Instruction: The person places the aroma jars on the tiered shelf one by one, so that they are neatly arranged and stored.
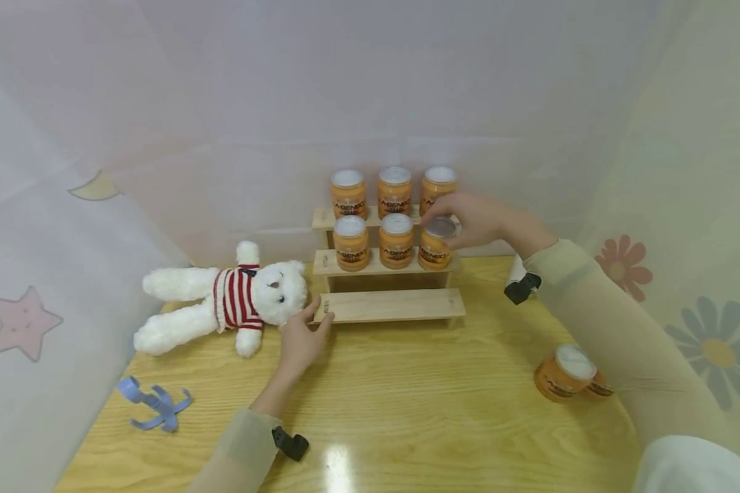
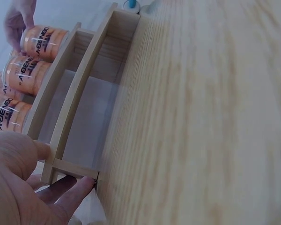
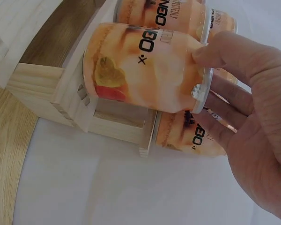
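Note:
A three-step wooden display rack (image 1: 395,306) stands against the back wall. Orange printed cans (image 1: 396,246) fill its upper two steps, three on each; the lowest step is bare. With thumb and fingers, my right hand (image 1: 484,220) grips the top of the right-hand can (image 3: 145,65) on the middle step. That can stands upright, its base at the step. My left hand (image 1: 302,342) holds the left end of the lowest step, the thumb on the board and fingers against the side piece (image 2: 75,168).
Left of the rack lies a white teddy bear (image 1: 240,298) in a striped sweater. A blue hooked stand (image 1: 157,405) lies at the front left. Another orange can (image 1: 565,373) stands at the right, partly covering one more. A white object (image 1: 518,270) is partly behind the right wrist.

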### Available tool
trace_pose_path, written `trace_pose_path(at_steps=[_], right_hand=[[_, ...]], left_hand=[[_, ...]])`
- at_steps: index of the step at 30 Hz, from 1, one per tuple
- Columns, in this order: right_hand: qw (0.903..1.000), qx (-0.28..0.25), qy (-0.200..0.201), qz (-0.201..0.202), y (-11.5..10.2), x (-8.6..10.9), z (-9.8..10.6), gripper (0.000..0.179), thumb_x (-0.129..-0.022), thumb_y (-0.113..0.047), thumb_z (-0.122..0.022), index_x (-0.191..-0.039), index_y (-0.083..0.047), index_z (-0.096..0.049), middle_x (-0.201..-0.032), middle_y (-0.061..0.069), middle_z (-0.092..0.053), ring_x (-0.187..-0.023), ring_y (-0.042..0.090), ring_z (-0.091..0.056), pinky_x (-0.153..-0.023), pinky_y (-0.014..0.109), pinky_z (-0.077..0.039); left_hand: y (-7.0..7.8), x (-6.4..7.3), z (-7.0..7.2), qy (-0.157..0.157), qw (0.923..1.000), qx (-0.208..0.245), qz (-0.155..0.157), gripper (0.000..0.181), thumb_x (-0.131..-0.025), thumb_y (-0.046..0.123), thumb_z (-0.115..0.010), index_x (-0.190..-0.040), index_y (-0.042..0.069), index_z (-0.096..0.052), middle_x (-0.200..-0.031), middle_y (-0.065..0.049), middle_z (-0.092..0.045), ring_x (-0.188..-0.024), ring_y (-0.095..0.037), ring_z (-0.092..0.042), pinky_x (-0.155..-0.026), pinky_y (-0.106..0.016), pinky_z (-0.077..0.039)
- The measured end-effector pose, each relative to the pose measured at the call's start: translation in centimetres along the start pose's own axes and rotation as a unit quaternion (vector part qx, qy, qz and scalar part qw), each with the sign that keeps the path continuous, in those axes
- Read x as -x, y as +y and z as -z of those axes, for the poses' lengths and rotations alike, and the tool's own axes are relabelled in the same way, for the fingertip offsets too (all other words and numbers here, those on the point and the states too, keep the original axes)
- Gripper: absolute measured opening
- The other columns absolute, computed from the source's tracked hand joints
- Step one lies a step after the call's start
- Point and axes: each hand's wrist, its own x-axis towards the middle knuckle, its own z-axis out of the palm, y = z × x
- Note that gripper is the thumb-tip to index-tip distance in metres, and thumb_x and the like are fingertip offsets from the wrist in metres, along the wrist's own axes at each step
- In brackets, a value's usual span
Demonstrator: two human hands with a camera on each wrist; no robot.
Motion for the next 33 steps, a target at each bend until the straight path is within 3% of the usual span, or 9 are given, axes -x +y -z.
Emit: trace_pose_path(at_steps=[6, 14, 22, 29, 33], right_hand=[[1.0000, 0.002, 0.006, 0.002, 0.0, 0.6, -0.3, 0.045, -0.089, 0.000, -0.075, -0.133, -0.006, -0.072, -0.142, 0.015, -0.068, -0.131, 0.036, -0.063, -0.107, 0.056, -0.055], [0.9986, 0.021, 0.042, 0.025, 0.1, 1.1, -0.9, 0.043, -0.090, 0.009, -0.064, -0.128, -0.006, -0.075, -0.144, 0.014, -0.069, -0.136, 0.039, -0.062, -0.111, 0.057, -0.053], [0.9981, 0.027, 0.053, 0.016, 0.0, 1.3, -1.0, 0.042, -0.091, 0.012, -0.062, -0.127, -0.007, -0.075, -0.144, 0.014, -0.069, -0.133, 0.039, -0.065, -0.095, 0.053, -0.057], [0.9979, 0.028, 0.057, 0.011, 0.3, 1.9, -1.2, 0.041, -0.094, 0.006, -0.065, -0.131, -0.010, -0.075, -0.148, 0.013, -0.067, -0.134, 0.037, -0.064, -0.101, 0.054, -0.057], [0.9962, 0.004, 0.084, 0.023, 0.6, 3.0, -1.2, 0.042, -0.092, 0.007, -0.068, -0.132, -0.005, -0.073, -0.145, 0.017, -0.067, -0.134, 0.041, -0.063, -0.107, 0.060, -0.054]], left_hand=[[0.0, 0.1, -0.1, 0.002, 1.0000, -0.001, -0.001, 0.058, -0.104, 0.027, -0.073, -0.155, 0.006, -0.054, -0.157, -0.012, -0.055, -0.108, -0.033, -0.078, -0.075, -0.031, -0.067], [0.3, 0.2, 0.4, 0.002, 1.0000, 0.002, 0.006, 0.059, -0.104, 0.027, -0.073, -0.156, 0.006, -0.053, -0.159, -0.011, -0.054, -0.110, -0.034, -0.078, -0.076, -0.028, -0.066], [0.3, 0.0, 0.3, -0.004, 1.0000, 0.005, 0.004, 0.060, -0.105, 0.027, -0.071, -0.157, 0.005, -0.051, -0.159, -0.012, -0.052, -0.112, -0.035, -0.077, -0.076, -0.028, -0.066], [0.3, 0.1, 0.0, -0.006, 0.9999, 0.003, 0.009, 0.061, -0.104, 0.030, -0.072, -0.157, 0.007, -0.052, -0.159, -0.012, -0.053, -0.112, -0.034, -0.077, -0.075, -0.027, -0.066], [0.3, 0.1, -0.2, -0.006, 0.9999, 0.005, 0.008, 0.060, -0.104, 0.029, -0.072, -0.156, 0.007, -0.052, -0.158, -0.012, -0.054, -0.112, -0.034, -0.077, -0.079, -0.031, -0.067]])
